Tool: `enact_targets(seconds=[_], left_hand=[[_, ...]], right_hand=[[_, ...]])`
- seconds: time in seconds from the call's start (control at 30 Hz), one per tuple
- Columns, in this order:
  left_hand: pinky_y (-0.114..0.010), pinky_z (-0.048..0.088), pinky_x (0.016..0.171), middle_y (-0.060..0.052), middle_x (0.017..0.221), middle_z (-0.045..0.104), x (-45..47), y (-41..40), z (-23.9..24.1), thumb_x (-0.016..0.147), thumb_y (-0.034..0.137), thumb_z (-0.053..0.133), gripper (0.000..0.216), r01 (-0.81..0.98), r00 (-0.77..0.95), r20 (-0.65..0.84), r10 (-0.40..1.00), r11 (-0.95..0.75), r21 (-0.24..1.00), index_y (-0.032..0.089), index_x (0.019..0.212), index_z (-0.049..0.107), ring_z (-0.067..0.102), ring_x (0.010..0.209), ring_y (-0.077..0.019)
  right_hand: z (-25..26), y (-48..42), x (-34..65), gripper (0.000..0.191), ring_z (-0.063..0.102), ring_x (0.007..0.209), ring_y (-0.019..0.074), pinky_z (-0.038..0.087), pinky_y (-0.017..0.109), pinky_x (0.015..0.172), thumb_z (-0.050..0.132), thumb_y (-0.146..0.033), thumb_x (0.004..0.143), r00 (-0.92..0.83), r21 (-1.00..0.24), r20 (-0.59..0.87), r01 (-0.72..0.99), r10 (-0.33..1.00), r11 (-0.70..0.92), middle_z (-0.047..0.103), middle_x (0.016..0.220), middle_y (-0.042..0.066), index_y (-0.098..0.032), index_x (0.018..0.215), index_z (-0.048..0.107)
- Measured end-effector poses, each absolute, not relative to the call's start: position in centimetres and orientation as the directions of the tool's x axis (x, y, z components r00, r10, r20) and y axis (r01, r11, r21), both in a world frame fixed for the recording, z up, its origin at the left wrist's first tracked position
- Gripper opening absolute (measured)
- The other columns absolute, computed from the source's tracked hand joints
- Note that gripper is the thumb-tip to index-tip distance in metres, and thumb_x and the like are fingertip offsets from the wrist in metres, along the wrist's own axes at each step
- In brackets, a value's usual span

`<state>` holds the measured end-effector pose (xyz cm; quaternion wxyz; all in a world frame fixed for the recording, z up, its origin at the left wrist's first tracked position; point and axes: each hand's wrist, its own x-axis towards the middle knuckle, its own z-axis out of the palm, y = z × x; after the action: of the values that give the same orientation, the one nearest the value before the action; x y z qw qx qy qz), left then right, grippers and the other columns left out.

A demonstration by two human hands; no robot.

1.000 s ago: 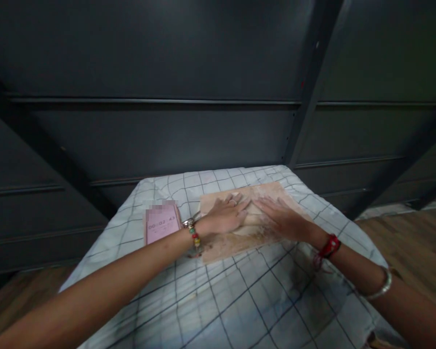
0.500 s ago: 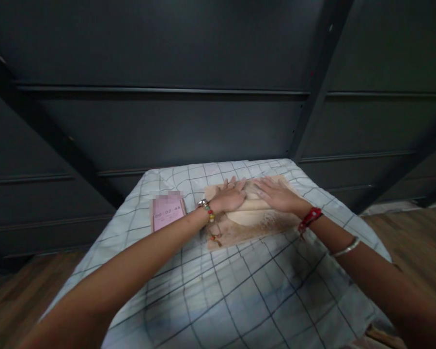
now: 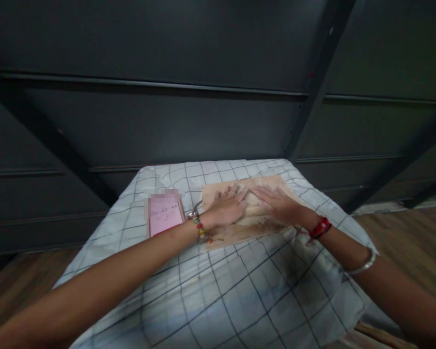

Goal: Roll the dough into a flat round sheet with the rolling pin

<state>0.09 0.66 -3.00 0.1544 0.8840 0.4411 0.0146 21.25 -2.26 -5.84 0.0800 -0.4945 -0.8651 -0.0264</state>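
Checked cloth (image 3: pixel 236 295) bears a phone (image 3: pixel 166 221) at left. Left hand (image 3: pixel 225 207) and right hand (image 3: pixel 281 204) lie flat, spread wide, on dough (image 3: pixel 253 202).

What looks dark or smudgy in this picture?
Head view: dim light, with a faint sheen on the dark wall; head view: the left hand and right hand look soft-edged, and the phone has smeared numbers and blocky squares over its top; head view: a shadowy patch darkens the cloth below the right wrist.

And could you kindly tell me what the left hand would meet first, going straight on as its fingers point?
The left hand would probably meet the right hand first, though depth between them is unclear.
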Motion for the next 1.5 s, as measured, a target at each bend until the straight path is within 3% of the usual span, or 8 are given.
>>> enact_targets(seconds=[0.17, 0.3, 0.43, 0.6, 0.73, 1.17, 1.37, 1.5], left_hand=[[-0.051, 0.014, 0.111, -0.007, 0.156, 0.016, 0.0, 1.0, -3.2, 0.092, 0.039, 0.021, 0.062, 0.820, 0.535, -0.102, 0.839, -0.486, 0.303, 0.021, 0.151, 0.017, 0.008, 0.142, -0.0315], [-0.055, 0.013, 0.110, -0.004, 0.156, 0.013, -0.2, 0.6, -3.2, 0.093, 0.043, 0.020, 0.062, 0.761, 0.619, -0.061, 0.783, -0.578, 0.296, 0.026, 0.152, 0.009, 0.005, 0.142, -0.0311], [-0.056, 0.013, 0.109, -0.005, 0.156, 0.015, -0.3, 0.1, -2.7, 0.092, 0.043, 0.025, 0.064, 0.792, 0.572, -0.079, 0.816, -0.526, 0.309, 0.026, 0.152, 0.011, 0.004, 0.142, -0.0342], [-0.056, 0.011, 0.110, -0.006, 0.157, 0.003, 0.0, 0.2, -2.8, 0.093, 0.040, 0.019, 0.063, 0.847, 0.490, -0.108, 0.865, -0.443, 0.293, 0.022, 0.152, 0.009, 0.001, 0.142, -0.0329], [-0.056, 0.012, 0.110, -0.003, 0.157, 0.002, 0.1, 0.7, -3.3, 0.092, 0.043, 0.023, 0.063, 0.801, 0.564, -0.083, 0.822, -0.520, 0.297, 0.026, 0.152, 0.010, 0.003, 0.142, -0.0334], [-0.064, 0.011, 0.106, -0.009, 0.157, 0.002, 1.1, 2.9, -3.5, 0.093, 0.043, 0.021, 0.063, 0.893, 0.347, -0.064, 0.935, -0.309, 0.326, 0.024, 0.152, 0.012, 0.003, 0.141, -0.0376], [-0.063, 0.009, 0.107, -0.010, 0.157, 0.001, 2.0, 4.8, -1.8, 0.092, 0.032, 0.025, 0.062, 0.905, 0.327, 0.219, 0.920, -0.371, 0.208, 0.020, 0.152, 0.014, -0.003, 0.142, -0.0342], [-0.063, 0.007, 0.108, -0.010, 0.157, 0.002, 2.1, 5.8, -2.0, 0.092, 0.034, 0.026, 0.062, 0.896, 0.360, 0.255, 0.897, -0.409, 0.173, 0.019, 0.151, 0.016, -0.004, 0.142, -0.0348]], right_hand=[[-5.4, -2.5, 21.1, 0.053, 0.025, 0.139, 0.0288, 0.027, 0.057, 0.108, 0.022, -0.037, 0.097, -0.376, -0.073, 0.087, 0.921, 0.922, 0.383, 0.031, 0.151, 0.008, -0.022, 0.148, 0.027], [-5.3, -2.5, 21.0, 0.053, 0.019, 0.141, 0.0252, 0.024, 0.051, 0.112, 0.024, -0.030, 0.096, -0.523, -0.033, 0.150, 0.846, 0.839, 0.533, 0.026, 0.153, 0.007, -0.020, 0.148, 0.026], [-5.1, -2.4, 20.7, 0.054, 0.022, 0.140, 0.0268, 0.024, 0.052, 0.111, 0.021, -0.033, 0.097, -0.357, -0.093, 0.037, 0.929, 0.933, 0.359, 0.028, 0.152, 0.009, -0.016, 0.148, 0.027], [-4.9, -2.5, 20.7, 0.052, 0.025, 0.139, 0.0196, 0.024, 0.040, 0.114, 0.019, -0.024, 0.096, -0.499, -0.106, 0.069, 0.857, 0.864, 0.504, 0.033, 0.150, 0.007, -0.016, 0.145, 0.032], [-5.2, -2.1, 20.9, 0.054, 0.017, 0.142, 0.0241, 0.018, 0.050, 0.114, 0.023, -0.029, 0.096, -0.478, -0.109, 0.107, 0.866, 0.872, 0.488, 0.023, 0.154, 0.007, -0.017, 0.148, 0.024], [-4.6, 0.2, 20.3, 0.056, 0.012, 0.142, 0.0282, 0.013, 0.061, 0.110, 0.021, -0.038, 0.097, -0.199, -0.187, 0.134, 0.957, 0.971, 0.222, 0.022, 0.154, 0.010, -0.018, 0.150, 0.019], [-3.8, 2.7, 19.9, 0.053, 0.017, 0.141, 0.0312, 0.012, 0.061, 0.109, 0.025, -0.030, 0.097, -0.130, -0.164, 0.316, 0.968, 0.940, 0.189, 0.034, 0.148, 0.017, -0.008, 0.144, 0.030], [-4.3, 3.7, 19.9, 0.053, 0.017, 0.141, 0.0314, 0.012, 0.061, 0.110, 0.030, -0.031, 0.096, -0.140, -0.136, 0.265, 0.974, 0.954, 0.181, 0.035, 0.148, 0.016, -0.010, 0.144, 0.031]])
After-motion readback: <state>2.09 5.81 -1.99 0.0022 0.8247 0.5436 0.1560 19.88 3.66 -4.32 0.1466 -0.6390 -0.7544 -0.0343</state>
